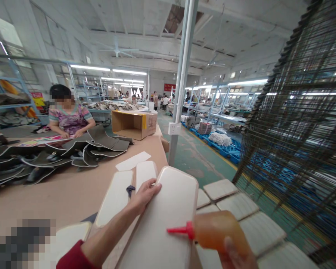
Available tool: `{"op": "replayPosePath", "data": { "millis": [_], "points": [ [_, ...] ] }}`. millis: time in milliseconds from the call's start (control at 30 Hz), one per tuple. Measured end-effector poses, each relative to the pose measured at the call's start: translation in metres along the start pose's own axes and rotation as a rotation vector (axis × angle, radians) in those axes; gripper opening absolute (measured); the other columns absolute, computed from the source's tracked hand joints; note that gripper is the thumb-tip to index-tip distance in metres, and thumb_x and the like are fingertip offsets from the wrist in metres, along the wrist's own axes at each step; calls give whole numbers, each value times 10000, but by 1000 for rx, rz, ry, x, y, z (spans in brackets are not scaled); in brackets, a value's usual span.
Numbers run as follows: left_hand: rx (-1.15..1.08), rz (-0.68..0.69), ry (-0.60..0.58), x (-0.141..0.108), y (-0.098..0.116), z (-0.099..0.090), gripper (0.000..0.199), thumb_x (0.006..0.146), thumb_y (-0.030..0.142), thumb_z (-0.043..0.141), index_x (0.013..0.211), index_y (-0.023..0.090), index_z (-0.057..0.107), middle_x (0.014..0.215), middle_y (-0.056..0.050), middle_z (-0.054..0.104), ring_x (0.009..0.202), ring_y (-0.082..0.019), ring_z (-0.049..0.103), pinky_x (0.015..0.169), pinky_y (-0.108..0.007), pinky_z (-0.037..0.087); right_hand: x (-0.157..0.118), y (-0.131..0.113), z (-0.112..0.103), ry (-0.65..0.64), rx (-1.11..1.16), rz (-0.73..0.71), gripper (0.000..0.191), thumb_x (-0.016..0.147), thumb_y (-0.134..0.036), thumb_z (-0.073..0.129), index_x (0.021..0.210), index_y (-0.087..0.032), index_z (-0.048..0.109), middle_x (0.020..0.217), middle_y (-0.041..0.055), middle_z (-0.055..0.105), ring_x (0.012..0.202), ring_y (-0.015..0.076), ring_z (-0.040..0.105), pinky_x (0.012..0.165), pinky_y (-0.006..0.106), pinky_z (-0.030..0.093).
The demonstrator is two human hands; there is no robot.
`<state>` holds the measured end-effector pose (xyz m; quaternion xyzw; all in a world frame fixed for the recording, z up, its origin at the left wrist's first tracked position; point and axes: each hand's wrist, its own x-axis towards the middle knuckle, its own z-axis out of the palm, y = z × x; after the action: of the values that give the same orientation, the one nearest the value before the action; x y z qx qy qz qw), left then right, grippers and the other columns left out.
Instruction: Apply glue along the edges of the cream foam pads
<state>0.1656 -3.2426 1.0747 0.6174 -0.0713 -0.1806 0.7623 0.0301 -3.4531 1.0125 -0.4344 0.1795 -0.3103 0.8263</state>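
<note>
My left hand (147, 192) grips the upper left edge of a long white panel (173, 201) with rounded corners and a beige rim, its thumb lying on the face. The panel is tilted in front of me, and its near end runs out of view. My right hand (238, 254), partly cut off by the lower edge, is wrapped round an amber squeeze bottle (221, 228). Its red nozzle (182, 230) points left, over the panel's right half; whether the tip touches the surface I cannot tell.
More white panels (116, 194) lie on the brown table (72, 198). Rows of pale panels (238, 205) are at right, below a wire mesh rack (294, 112). Grey-green cut pieces (50, 157), a cardboard box (134, 123) and a seated co-worker (70, 116) are farther off. A post (180, 86) stands ahead.
</note>
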Motion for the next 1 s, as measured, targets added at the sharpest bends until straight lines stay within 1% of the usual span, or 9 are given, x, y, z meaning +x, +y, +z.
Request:
{"op": "replayPosePath", "data": {
  "millis": [100,167,267,367,467,600,733,833,1000],
  "points": [
    [-14,-15,-18,-4,1,7,486,613,452,735,954,137,590,679,-35,676,560,-154,615,536,-236,456,25,-20,6,-23,111,-109,566,572,-329,838,1076,-227,601,1047,-6,643,922,167,595,784,226,489],
    [-17,-16,-13,-7,-1,10,481,615,446,735,954,133,595,680,-37,677,565,-157,619,539,-238,458,37,-26,0,-42,133,-134,527,633,-335,803,1103,-220,593,1091,-4,626,959,166,582,834,245,477],
    [-5,-29,11,-7,-6,10,474,604,440,738,931,127,596,652,-34,670,543,-158,611,516,-240,452,37,-22,-22,-85,53,-32,572,633,-341,805,1134,-180,579,1063,41,641,923,186,600,772,234,503],
    [0,-33,97,-5,-10,10,467,583,426,750,903,133,579,625,-22,658,533,-155,608,504,-236,449,23,-16,-43,-75,4,97,694,583,-339,837,1192,-175,547,988,57,666,833,200,629,679,231,527],
    [-2,-40,158,-3,-11,13,451,585,409,750,893,142,556,617,-12,651,541,-155,613,514,-238,459,17,-21,-43,-28,131,244,698,581,-370,837,1191,-200,545,977,45,674,791,188,641,647,230,539],
    [9,-36,165,-7,-11,23,415,594,395,749,863,149,551,608,-4,643,529,-146,608,496,-224,448,27,-28,-38,-14,354,430,661,618,-417,809,1168,-155,551,1116,101,624,946,220,612,720,270,546],
    [5,-55,163,-12,-13,30,405,589,391,756,850,150,561,624,-9,652,553,-153,620,513,-229,460,36,-15,-52,-27,407,461,511,702,-394,757,1108,-139,580,1087,98,635,1006,220,587,775,293,537],
    [4,-68,148,-12,-14,30,427,583,398,761,870,142,574,628,-16,658,554,-161,623,520,-239,468,37,-4,-59,-25,405,466,479,710,-412,746,1069,-132,596,1047,95,647,1031,230,575,783,304,537],
    [11,-56,109,-4,-14,23,498,583,432,759,938,123,594,631,-24,667,550,-168,628,516,-245,471,36,2,-46,-33,376,432,460,711,-435,738,1036,-140,602,992,74,662,998,227,592,806,320,528]
  ]
}}
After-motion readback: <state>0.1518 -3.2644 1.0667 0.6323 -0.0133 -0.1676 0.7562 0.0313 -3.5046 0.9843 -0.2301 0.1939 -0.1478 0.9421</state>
